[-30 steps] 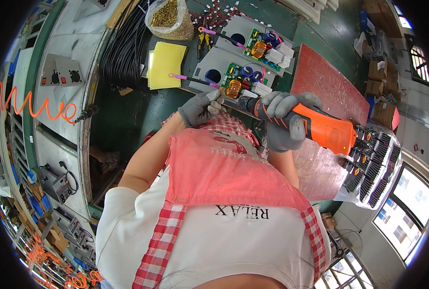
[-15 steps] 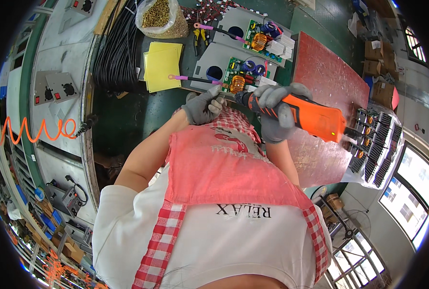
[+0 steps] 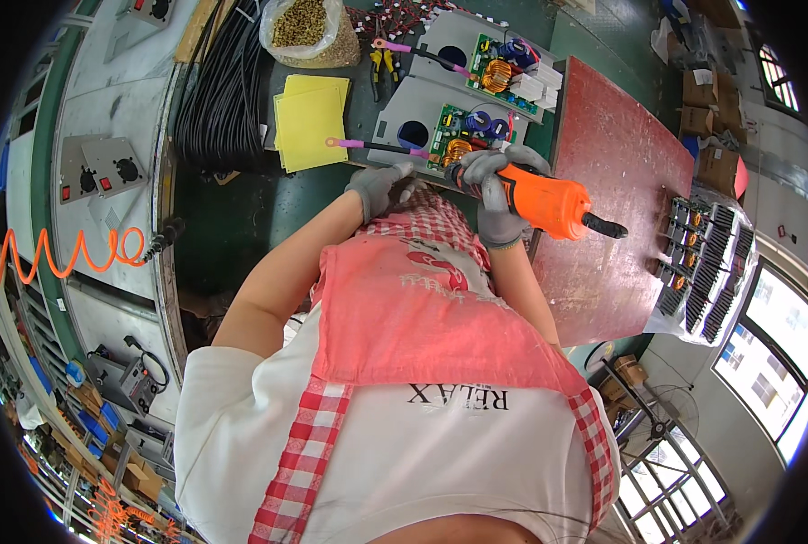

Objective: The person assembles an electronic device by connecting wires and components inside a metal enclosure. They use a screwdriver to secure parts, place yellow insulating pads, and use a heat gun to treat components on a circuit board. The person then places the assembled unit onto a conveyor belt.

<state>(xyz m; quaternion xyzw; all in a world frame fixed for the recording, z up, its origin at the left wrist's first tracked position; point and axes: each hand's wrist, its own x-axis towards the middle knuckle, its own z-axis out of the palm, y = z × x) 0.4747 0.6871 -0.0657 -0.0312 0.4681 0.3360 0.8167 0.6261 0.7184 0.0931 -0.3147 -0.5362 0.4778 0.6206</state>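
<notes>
My right hand (image 3: 497,198), in a grey glove, is wrapped round an orange and black power screwdriver (image 3: 552,202). Its front end points left, at the near edge of a circuit board (image 3: 463,134) with a copper coil and blue capacitors. That board sits on a grey metal plate (image 3: 388,124) with a round hole. My gloved left hand (image 3: 379,189) has its fingers closed at the plate's near edge, beside a black cable with pink ends (image 3: 368,146). Where the screwdriver tip meets the work is hidden behind my right hand.
Behind lies a second plate (image 3: 436,41) with a similar board. Yellow sheets (image 3: 311,127), yellow-handled pliers (image 3: 383,68), a bag of brass-coloured small parts (image 3: 309,32) and a black cable bundle (image 3: 223,100) are at left. A red board (image 3: 613,181) and finned assemblies (image 3: 708,263) stand at right.
The screwdriver's rear end has swung left and away from the finned assemblies, with my right hand shifting slightly left. My left hand's fingers have stretched from a tighter curl along the plate's edge.
</notes>
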